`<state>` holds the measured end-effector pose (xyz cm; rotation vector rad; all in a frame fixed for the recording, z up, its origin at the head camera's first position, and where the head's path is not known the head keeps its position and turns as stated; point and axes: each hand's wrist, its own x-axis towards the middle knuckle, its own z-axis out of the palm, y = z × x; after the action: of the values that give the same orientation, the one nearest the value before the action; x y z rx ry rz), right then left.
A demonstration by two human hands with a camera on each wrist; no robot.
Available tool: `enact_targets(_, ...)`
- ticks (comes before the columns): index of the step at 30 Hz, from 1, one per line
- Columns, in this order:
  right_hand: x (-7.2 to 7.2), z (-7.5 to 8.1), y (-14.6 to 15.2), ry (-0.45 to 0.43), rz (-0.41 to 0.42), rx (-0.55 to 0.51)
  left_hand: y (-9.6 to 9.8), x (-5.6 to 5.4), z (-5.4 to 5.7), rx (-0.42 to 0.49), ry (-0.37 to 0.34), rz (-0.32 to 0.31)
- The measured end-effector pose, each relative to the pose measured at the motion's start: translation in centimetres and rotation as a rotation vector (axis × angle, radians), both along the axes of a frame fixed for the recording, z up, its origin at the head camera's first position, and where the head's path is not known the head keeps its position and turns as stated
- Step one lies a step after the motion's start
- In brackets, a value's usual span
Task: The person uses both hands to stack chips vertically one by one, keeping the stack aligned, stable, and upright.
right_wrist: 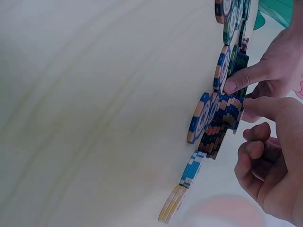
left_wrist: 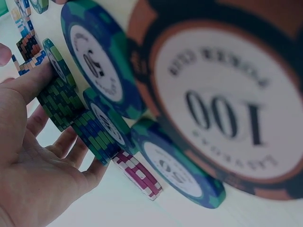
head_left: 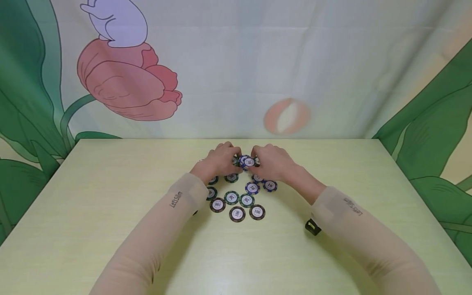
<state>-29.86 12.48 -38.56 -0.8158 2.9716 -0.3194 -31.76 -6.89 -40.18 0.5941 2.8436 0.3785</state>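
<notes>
Note the desk (head_left: 129, 176), with left hand (head_left: 217, 159) and right hand (head_left: 274, 162) near its far edge. Observe both sets of fingers slightly parted, pinching opposite sides of the blue chip stack (right_wrist: 228, 113), between the green chip stack (left_wrist: 59, 101) and brown chip stack (right_wrist: 213, 138). See loose chips (head_left: 237, 214) on the near side.

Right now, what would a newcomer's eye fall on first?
The large pink flower on the pale fabric backdrop, upper left in the head view, likely strikes first. On the far side of the pale yellow table, the left hand and right hand flank stacked, round, blue poker chips.
</notes>
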Motion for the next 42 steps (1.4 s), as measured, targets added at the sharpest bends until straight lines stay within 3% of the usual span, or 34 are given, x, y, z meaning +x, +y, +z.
enact_targets(14,-0.2,-0.7,0.1,0.066,-0.001,0.0,0.0,0.2,0.1,0.015,-0.004,0.002)
enact_targets(25,0.1,-0.7,-0.1,0.07,-0.021,-0.024,0.0,0.1,-0.1,0.012,0.003,0.001)
enact_targets(42,-0.3,-1.3,-0.1,0.13,0.008,-0.023,0.0,0.1,-0.1,0.002,0.003,0.005)
